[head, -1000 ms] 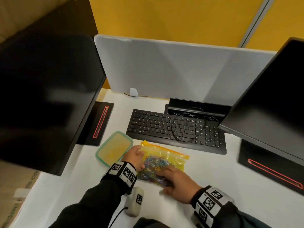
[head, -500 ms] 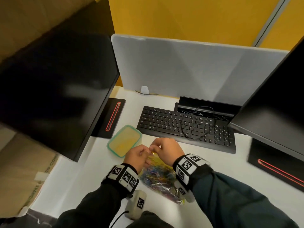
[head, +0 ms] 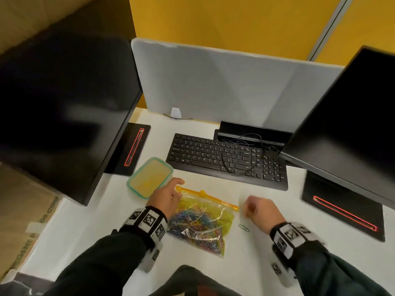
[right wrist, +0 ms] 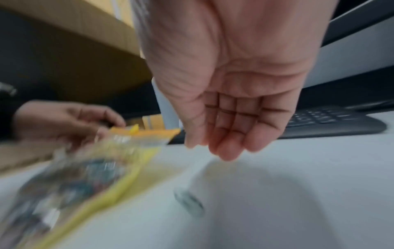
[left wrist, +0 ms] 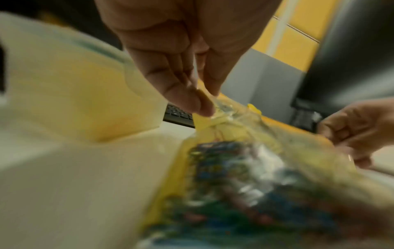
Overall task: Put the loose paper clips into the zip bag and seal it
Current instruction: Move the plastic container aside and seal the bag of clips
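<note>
A yellow-tinted zip bag [head: 203, 221] full of coloured paper clips lies on the white desk [head: 245, 263], its orange zip strip [head: 215, 198] facing the keyboard. The yellow slider [head: 202, 192] sits about a third of the way along the strip from its left end. My left hand [head: 178, 189] pinches the bag's top left corner [left wrist: 202, 118] between thumb and fingers [left wrist: 192, 99]. Just right of the bag hovers my right hand [head: 249, 208], its fingers [right wrist: 224, 148] loosely curled and holding nothing. One loose green paper clip [head: 243, 227] lies on the desk below that hand, blurred in the right wrist view.
A lidded food container [head: 149, 178] with a teal rim stands left of the bag. Behind it lies a black keyboard [head: 226, 161] with a cable draped over it. Dark monitors stand at left [head: 64, 114] and right [head: 346, 124], a grey divider [head: 224, 82] behind.
My right hand has left the bag's top left corner and swung right, off the bag. The bag now lies flatter, with its whole zip strip showing. My left hand stays at the corner.
</note>
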